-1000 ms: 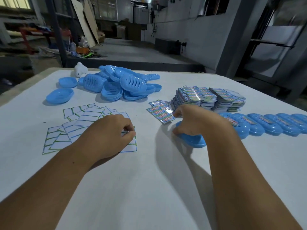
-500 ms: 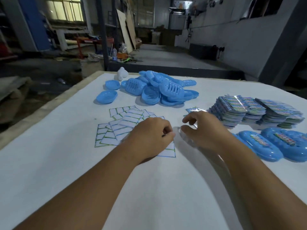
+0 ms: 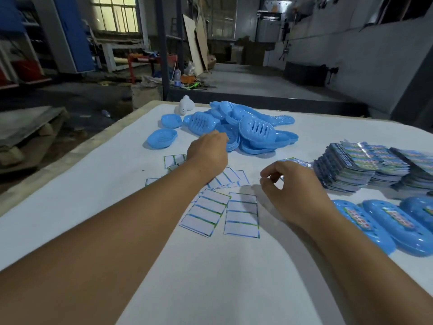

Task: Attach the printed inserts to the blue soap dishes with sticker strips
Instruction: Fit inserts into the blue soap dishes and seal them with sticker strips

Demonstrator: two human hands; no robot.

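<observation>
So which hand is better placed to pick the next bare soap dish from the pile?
Left. The left hand is already at the near edge of the pile of blue dishes; the right hand hovers nearer the printed inserts.

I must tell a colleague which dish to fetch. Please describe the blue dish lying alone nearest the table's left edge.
Find the heap of blue soap dishes at the far side of the white table. Left of it two dishes lie apart. Yours is the single dish nearer you, open side up, larger than the other.

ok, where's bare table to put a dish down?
Bare near edge of the table between both forearms, and the left strip beside the sticker sheets. Crowded: dish pile at back, insert stacks and finished dishes right.
</observation>
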